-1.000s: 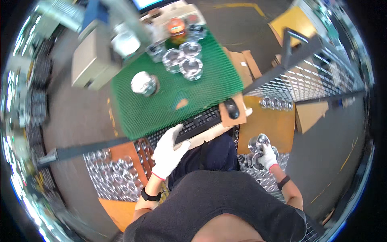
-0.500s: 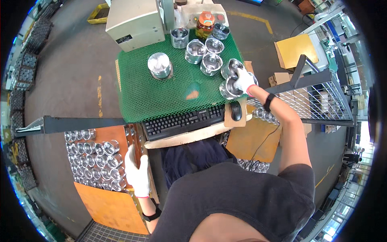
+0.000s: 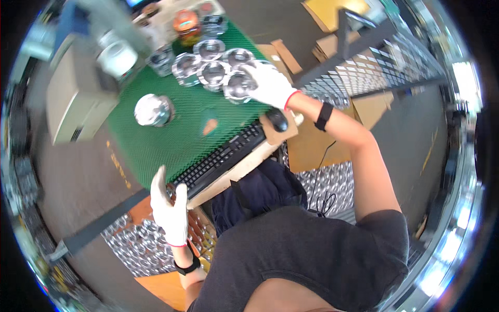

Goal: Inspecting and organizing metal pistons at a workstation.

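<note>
My right hand (image 3: 270, 86), in a white glove, reaches over the right side of a group of silvery metal pistons. Its fingers close at the rim of the nearest piston (image 3: 237, 89); motion blur hides the exact hold. Several more pistons (image 3: 213, 74) stand beside it with their hollow ends up on the green mesh mat (image 3: 182, 114). One piston (image 3: 152, 110) stands alone on the left of the mat, its smooth closed end up. My left hand (image 3: 170, 210), gloved too, hangs open and empty by the mat's near left corner, thumb and fingers apart.
Along the near table edge lie a black keyboard (image 3: 221, 158) and a mouse (image 3: 276, 120). An orange-lidded jar (image 3: 187, 26) stands at the back, a beige machine housing (image 3: 83, 93) at the left. Rows of pistons (image 3: 138, 247) fill a rack at lower left; a mesh rack (image 3: 374, 67) is at right.
The view has turned, so the table appears tilted and further left. My left hand has risen from the lower-left piston rack toward the mat's corner. My right hand remains at the pistons.
</note>
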